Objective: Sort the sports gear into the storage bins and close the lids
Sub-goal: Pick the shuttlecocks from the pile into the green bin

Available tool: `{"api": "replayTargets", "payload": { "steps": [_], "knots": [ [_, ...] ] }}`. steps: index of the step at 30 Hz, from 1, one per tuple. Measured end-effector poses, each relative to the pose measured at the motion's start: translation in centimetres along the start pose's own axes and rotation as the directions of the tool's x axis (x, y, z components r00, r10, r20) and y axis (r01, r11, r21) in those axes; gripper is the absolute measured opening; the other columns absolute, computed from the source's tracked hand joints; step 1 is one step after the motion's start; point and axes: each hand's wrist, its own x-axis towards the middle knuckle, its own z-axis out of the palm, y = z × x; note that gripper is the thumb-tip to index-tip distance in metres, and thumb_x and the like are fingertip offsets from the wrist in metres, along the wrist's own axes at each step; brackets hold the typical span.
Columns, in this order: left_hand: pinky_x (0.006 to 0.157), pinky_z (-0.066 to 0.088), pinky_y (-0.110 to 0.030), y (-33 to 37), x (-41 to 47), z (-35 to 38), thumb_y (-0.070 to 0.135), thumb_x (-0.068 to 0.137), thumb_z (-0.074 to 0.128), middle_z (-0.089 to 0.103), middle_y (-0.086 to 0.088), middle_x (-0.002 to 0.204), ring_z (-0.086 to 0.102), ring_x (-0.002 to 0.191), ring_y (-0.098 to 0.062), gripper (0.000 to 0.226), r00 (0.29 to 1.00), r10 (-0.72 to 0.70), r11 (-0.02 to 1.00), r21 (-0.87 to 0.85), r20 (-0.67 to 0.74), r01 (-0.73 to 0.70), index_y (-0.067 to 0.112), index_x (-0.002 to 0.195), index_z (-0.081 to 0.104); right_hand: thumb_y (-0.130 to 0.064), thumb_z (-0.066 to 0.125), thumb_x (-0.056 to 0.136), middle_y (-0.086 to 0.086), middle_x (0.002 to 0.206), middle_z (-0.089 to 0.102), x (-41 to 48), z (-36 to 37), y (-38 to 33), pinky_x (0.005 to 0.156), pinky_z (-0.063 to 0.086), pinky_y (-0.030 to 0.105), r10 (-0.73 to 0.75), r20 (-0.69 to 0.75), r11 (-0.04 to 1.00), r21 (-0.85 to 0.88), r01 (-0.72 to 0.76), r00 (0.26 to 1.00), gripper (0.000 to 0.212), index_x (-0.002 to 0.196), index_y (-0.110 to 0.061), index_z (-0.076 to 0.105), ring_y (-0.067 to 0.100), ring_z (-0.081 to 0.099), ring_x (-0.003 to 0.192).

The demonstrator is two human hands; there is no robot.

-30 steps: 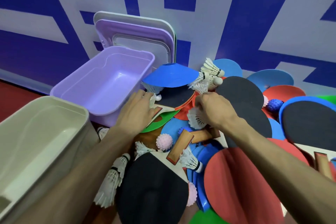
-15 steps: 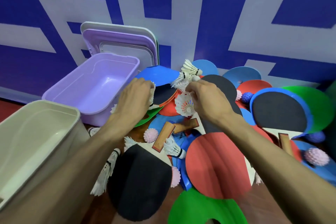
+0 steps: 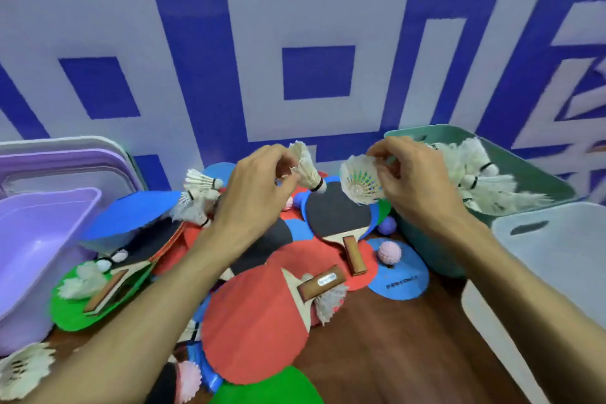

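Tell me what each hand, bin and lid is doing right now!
Left hand: pinching a shuttlecock.
Right hand: pinching a second shuttlecock.
Green bin: lid off, shuttlecock pile inside.
Purple bin: lid off, looks empty.
White bin: lid off, nothing seen inside.
Lids: leaning against the wall.

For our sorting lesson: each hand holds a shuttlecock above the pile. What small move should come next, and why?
Likely carry both rightward and drop them in the green bin. The left hand pinches the left shuttlecock, the right hand the right shuttlecock, and that bin already holds a heap of shuttlecocks.
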Motion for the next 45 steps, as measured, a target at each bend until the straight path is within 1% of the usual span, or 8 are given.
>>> {"api": "replayTargets", "payload": {
  "steps": [8, 15, 19, 22, 29, 35, 39, 45],
  "knots": [
    [0.076, 0.051, -0.040, 6.9, 6.1, 14.4, 0.014, 0.081, 0.067, 0.064, 0.004, 0.086, 0.060, 0.080, -0.017, 0.008, 0.984, 0.133, 0.972, -0.210, 0.116, -0.107, 0.017, 0.087, 0.061, -0.008, 0.058, 0.084, 0.008, 0.093, 0.068, 1.7, -7.2, 12.4, 0.076, 0.051, 0.034, 0.262, -0.231, 0.917, -0.244, -0.317, 0.937, 0.014, 0.095, -0.009, 0.067, 0.023, 0.060, 0.082],
    [0.077, 0.053, -0.035, 10.1, 8.1, 22.3, 0.013, 0.082, 0.068, 0.066, 0.007, 0.086, 0.061, 0.080, -0.012, 0.007, 0.963, 0.205, 0.925, -0.355, 0.175, -0.133, 0.018, 0.088, 0.065, -0.004, 0.053, 0.087, 0.015, 0.096, 0.061, 2.6, -8.4, 20.0, 0.072, 0.047, 0.037, 0.350, -0.295, 0.789, -0.418, -0.450, 0.889, 0.015, 0.095, -0.004, 0.065, 0.032, 0.056, 0.083],
    [0.079, 0.053, -0.035, 11.0, 8.3, 24.7, 0.019, 0.084, 0.067, 0.065, 0.011, 0.082, 0.063, 0.080, -0.012, 0.006, 0.926, 0.224, 0.928, -0.357, 0.303, -0.108, 0.022, 0.089, 0.067, -0.001, 0.047, 0.088, 0.015, 0.093, 0.055, 1.5, -7.4, 22.0, 0.062, 0.046, 0.040, 0.379, -0.227, 0.681, -0.589, -0.436, 0.897, 0.013, 0.091, -0.002, 0.059, 0.036, 0.054, 0.075],
    [0.081, 0.053, -0.036, 10.9, 7.8, 25.5, 0.027, 0.085, 0.067, 0.066, 0.014, 0.079, 0.065, 0.081, -0.010, 0.004, 0.836, 0.249, 0.942, -0.323, 0.489, -0.092, 0.030, 0.084, 0.064, 0.004, 0.048, 0.085, 0.013, 0.093, 0.055, 0.5, -6.6, 22.8, 0.058, 0.039, 0.036, 0.451, -0.110, 0.621, -0.674, -0.400, 0.886, 0.014, 0.089, -0.001, 0.061, 0.033, 0.053, 0.074],
    [0.087, 0.050, -0.029, 11.2, 7.5, 23.7, 0.036, 0.087, 0.058, 0.070, 0.018, 0.090, 0.063, 0.089, -0.004, 0.015, 0.841, 0.175, 0.950, -0.313, 0.512, -0.008, 0.030, 0.089, 0.071, -0.007, 0.052, 0.080, 0.012, 0.104, 0.063, -0.3, -7.5, 22.4, 0.081, 0.047, 0.041, 0.535, -0.032, 0.578, -0.715, -0.393, 0.844, 0.028, 0.105, -0.007, 0.065, 0.031, 0.057, 0.093],
    [0.072, 0.034, 0.001, 9.7, 6.9, 18.8, 0.025, 0.088, 0.059, 0.066, 0.019, 0.087, 0.057, 0.083, 0.005, 0.012, 0.902, 0.103, 0.954, -0.299, 0.420, 0.030, 0.027, 0.091, 0.070, -0.009, 0.052, 0.084, 0.011, 0.113, 0.058, -0.1, -6.6, 17.2, 0.082, 0.047, 0.040, 0.357, 0.043, 0.755, -0.602, -0.261, 0.933, 0.024, 0.106, -0.007, 0.063, 0.030, 0.052, 0.103],
    [0.082, 0.039, -0.012, 6.3, 5.6, 14.0, 0.018, 0.087, 0.060, 0.070, 0.010, 0.096, 0.060, 0.092, -0.004, 0.014, 0.913, 0.030, 0.970, -0.232, 0.406, 0.071, 0.021, 0.095, 0.071, -0.018, 0.052, 0.086, 0.008, 0.117, 0.055, 0.6, -3.5, 12.1, 0.087, 0.049, 0.041, 0.245, 0.245, 0.909, -0.395, -0.134, 0.938, 0.027, 0.111, -0.013, 0.064, 0.028, 0.051, 0.113],
    [0.082, 0.039, -0.008, -1.3, 3.2, 5.2, 0.013, 0.087, 0.059, 0.069, 0.008, 0.097, 0.060, 0.091, -0.004, 0.016, 0.930, -0.151, 0.974, -0.110, 0.335, 0.198, 0.018, 0.098, 0.070, -0.021, 0.053, 0.087, 0.005, 0.108, 0.058, 2.4, 2.9, 3.8, 0.083, 0.049, 0.038, 0.024, 0.385, 0.979, -0.194, 0.056, 0.923, 0.027, 0.109, -0.016, 0.065, 0.025, 0.056, 0.105]
  ]
}}
